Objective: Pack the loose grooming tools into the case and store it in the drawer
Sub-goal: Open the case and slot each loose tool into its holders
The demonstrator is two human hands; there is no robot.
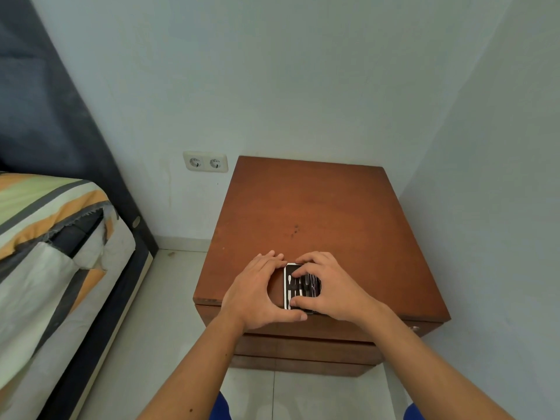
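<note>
Far to my left lies the bed (45, 225) with its striped cover, then a double wall socket (205, 161); neither is anywhere near the work. My left hand (257, 291) rests on the wooden nightstand (318, 213), fingers curled together along the far edge of the case (295, 287) and thumb hooked under its near edge, so it cups the case from the left. The case lies open near the front edge of the nightstand, a white-rimmed tray with a dark lining and small tools (300, 287) lying in a row. My right hand (330, 286) covers its right half, fingertips spread over the tools and thumb on the near rim, pressing rather than gripping.

I judge the case light, stiff and slick-sided, and the slim tools apt to slip out if it tips. I would hold it by its two long edges and keep it level. The drawers (303, 347) below are closed, and my own forearms hang in front of them.
</note>
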